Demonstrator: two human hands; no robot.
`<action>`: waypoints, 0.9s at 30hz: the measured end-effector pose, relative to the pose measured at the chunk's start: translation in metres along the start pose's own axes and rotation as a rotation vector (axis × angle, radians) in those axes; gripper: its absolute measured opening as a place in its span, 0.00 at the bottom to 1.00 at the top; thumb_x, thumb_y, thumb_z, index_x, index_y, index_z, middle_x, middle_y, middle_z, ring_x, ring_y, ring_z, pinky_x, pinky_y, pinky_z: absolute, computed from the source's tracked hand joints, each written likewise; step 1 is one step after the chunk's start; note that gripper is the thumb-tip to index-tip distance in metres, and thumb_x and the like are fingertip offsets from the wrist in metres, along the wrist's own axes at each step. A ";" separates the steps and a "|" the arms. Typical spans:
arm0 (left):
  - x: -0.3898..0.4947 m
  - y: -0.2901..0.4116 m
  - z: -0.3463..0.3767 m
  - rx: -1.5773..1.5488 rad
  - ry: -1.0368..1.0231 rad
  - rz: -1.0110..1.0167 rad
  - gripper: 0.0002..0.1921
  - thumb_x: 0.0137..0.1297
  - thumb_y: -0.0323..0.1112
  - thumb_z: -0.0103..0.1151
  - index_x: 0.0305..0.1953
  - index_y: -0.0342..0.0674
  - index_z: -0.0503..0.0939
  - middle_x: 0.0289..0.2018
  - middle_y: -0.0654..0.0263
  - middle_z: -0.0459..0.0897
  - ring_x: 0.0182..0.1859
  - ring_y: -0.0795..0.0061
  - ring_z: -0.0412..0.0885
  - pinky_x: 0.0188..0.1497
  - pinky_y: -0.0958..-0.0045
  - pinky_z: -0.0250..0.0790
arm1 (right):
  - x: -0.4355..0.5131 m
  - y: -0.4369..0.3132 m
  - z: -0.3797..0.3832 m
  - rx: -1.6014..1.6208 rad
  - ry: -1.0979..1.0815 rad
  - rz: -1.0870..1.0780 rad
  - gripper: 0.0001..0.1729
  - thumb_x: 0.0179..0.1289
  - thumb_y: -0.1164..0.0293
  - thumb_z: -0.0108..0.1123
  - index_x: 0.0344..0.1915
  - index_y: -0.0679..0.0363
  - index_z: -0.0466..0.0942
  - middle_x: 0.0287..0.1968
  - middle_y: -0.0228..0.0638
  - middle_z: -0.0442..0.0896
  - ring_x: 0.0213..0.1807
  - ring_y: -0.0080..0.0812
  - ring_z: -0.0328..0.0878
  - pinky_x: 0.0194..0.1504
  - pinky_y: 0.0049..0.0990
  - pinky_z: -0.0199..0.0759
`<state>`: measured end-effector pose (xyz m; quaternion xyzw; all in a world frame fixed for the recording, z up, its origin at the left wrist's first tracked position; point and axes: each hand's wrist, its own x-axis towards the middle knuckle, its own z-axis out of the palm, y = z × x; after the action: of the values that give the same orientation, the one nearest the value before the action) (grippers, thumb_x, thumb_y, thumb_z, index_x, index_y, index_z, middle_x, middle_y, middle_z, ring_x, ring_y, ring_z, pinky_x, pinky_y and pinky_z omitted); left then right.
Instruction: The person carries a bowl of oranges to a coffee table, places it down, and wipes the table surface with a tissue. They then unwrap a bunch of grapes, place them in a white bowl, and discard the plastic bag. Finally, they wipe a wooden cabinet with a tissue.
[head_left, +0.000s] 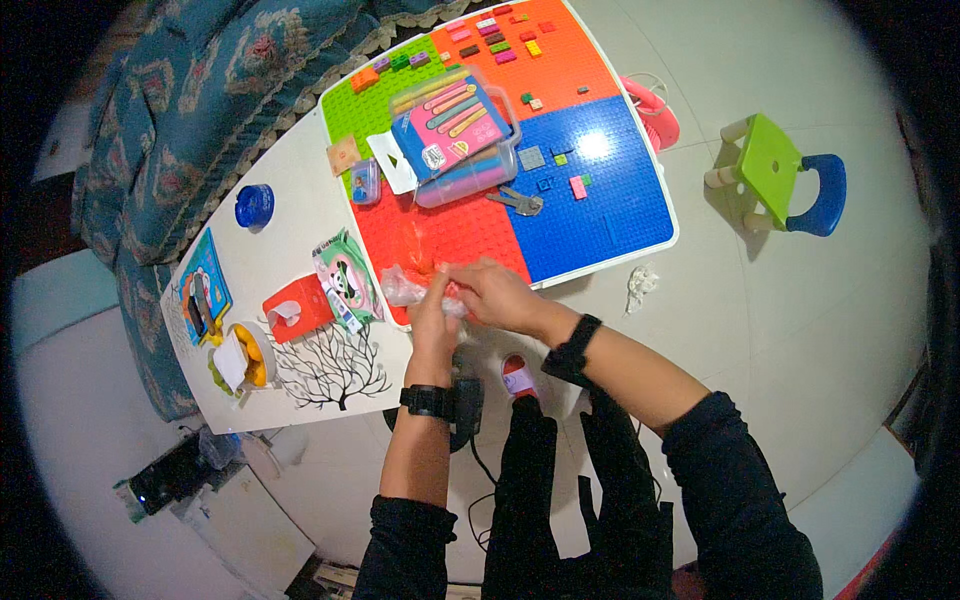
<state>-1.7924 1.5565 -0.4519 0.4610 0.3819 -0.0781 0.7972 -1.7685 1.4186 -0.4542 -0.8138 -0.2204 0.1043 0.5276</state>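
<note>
A crumpled clear plastic bag (403, 287) is bunched between my two hands, above the near edge of the red studded baseplate (472, 232). My left hand (433, 322) grips it from the near side, thumb pointing up. From the right, my right hand (501, 298) closes on it with curled fingers. Something pinkish-red shows between the hands; whether it is in the bag cannot be told. Beyond them a clear plastic box (465, 187) holds colored sticks, with a pink and blue printed carton (454, 127) lying on top.
Small toy bricks (499, 46) dot the orange baseplate (577, 64); keys (519, 201) lie near the blue baseplate (600, 232). Left are a panda-print pack (347, 277), red tissue box (300, 307), fruit bowl (264, 367) and blue jar (255, 207). A child's chair (772, 169) stands right.
</note>
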 end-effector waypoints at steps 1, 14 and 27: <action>-0.001 0.001 0.000 -0.018 0.008 0.013 0.15 0.61 0.29 0.58 0.49 0.37 0.69 0.39 0.60 0.77 0.39 0.70 0.78 0.42 0.67 0.73 | -0.003 0.000 -0.002 0.009 0.099 0.083 0.13 0.56 0.69 0.53 0.42 0.59 0.76 0.36 0.44 0.79 0.38 0.49 0.75 0.37 0.42 0.71; -0.028 -0.008 -0.005 0.185 -0.054 0.107 0.06 0.60 0.27 0.55 0.39 0.38 0.71 0.24 0.69 0.72 0.27 0.75 0.74 0.31 0.73 0.70 | 0.017 0.057 -0.083 -0.580 0.190 0.312 0.06 0.56 0.72 0.53 0.34 0.59 0.76 0.36 0.41 0.74 0.39 0.43 0.76 0.35 0.38 0.73; -0.078 -0.074 0.039 0.600 0.019 0.058 0.11 0.57 0.32 0.62 0.38 0.34 0.77 0.32 0.64 0.81 0.36 0.72 0.78 0.40 0.72 0.70 | -0.141 0.040 -0.099 1.258 0.542 0.245 0.04 0.61 0.73 0.49 0.28 0.58 0.67 0.39 0.39 0.77 0.41 0.34 0.74 0.58 0.37 0.63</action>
<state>-1.8604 1.4663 -0.4376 0.6873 0.3358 -0.1605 0.6238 -1.8428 1.2582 -0.4578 -0.3700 0.1147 0.0641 0.9197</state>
